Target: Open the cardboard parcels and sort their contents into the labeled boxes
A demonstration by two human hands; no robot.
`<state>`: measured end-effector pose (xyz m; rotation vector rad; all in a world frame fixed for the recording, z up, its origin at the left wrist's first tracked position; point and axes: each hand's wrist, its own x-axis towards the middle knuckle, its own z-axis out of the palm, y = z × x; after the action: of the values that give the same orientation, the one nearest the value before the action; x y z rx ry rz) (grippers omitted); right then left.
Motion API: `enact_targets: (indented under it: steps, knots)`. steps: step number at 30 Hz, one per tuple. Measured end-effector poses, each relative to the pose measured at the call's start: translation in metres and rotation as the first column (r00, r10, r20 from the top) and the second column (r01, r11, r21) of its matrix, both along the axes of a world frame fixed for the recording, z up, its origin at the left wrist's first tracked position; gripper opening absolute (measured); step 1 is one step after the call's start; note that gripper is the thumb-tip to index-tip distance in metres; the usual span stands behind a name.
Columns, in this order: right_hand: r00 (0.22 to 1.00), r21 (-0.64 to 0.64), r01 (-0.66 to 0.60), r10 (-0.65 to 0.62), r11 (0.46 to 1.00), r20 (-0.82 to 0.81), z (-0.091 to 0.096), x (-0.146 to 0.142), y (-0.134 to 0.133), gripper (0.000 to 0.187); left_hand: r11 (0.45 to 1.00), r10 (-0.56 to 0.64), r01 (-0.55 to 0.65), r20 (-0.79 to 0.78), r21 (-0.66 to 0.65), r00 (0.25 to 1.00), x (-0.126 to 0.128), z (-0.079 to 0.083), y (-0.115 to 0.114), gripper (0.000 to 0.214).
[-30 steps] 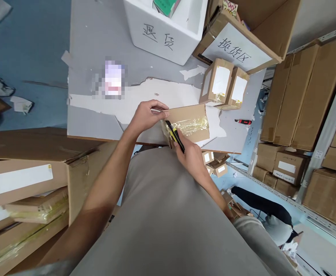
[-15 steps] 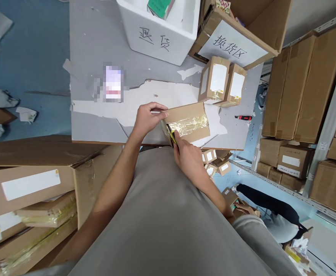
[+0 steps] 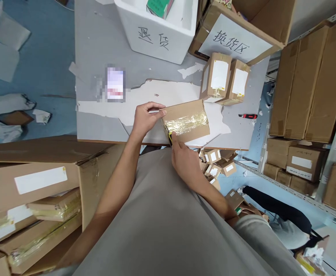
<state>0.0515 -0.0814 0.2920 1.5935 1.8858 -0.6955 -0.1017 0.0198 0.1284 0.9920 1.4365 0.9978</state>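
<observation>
A small cardboard box [image 3: 186,119], with clear tape across its top, lies slightly turned on the near part of the table. My left hand [image 3: 147,119] grips its upper left corner between thumb and fingers. In my right hand [image 3: 186,161] is a yellow and black utility knife [image 3: 170,137], held at the box's left end by the tape, the index finger stretched along it. Most of the knife is hidden by the hand, and the blade tip cannot be made out.
Two labelled boxes [image 3: 216,76] stand behind. A white foam bin [image 3: 159,42] and a large open carton [image 3: 242,38] are at the back. A red utility knife [image 3: 248,116] lies at right. A big carton [image 3: 47,180] holds parcels at left; a person [image 3: 279,207] is lower right.
The knife and my right hand have shifted slightly down and left along the box's left end, so less of the knife shows. My left hand keeps its hold on the corner.
</observation>
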Motion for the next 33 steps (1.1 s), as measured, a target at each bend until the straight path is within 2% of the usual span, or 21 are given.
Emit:
enact_targets:
  steps: [9, 14, 22, 28, 33]
  knots:
    - [0.997, 0.011, -0.040, 0.041, 0.999, -0.062, -0.022, 0.005, -0.002, 0.074, 0.999, 0.043, -0.043, -0.051, -0.011, 0.998, 0.004, 0.004, -0.003, 0.027]
    - [0.995, -0.022, -0.037, 0.035, 0.999, -0.091, -0.019, 0.006, -0.013, 0.076, 0.997, 0.068, -0.071, -0.089, -0.027, 0.994, 0.007, 0.007, -0.006, 0.026]
    - [0.987, -0.040, 0.027, -0.033, 0.999, -0.155, -0.024, 0.009, 0.001, 0.078, 0.997, 0.066, -0.071, -0.144, -0.030, 0.987, 0.008, 0.007, -0.007, 0.029]
    - [0.973, -0.040, 0.055, -0.063, 0.998, -0.223, -0.009, 0.031, -0.006, 0.070, 0.996, 0.079, -0.084, -0.133, -0.034, 0.988, 0.011, 0.006, -0.013, 0.034]
    - [0.978, -0.009, 0.046, -0.047, 0.999, -0.205, 0.001, 0.032, -0.003, 0.068, 0.995, 0.096, -0.099, -0.098, -0.026, 0.991, 0.012, 0.006, -0.015, 0.035]
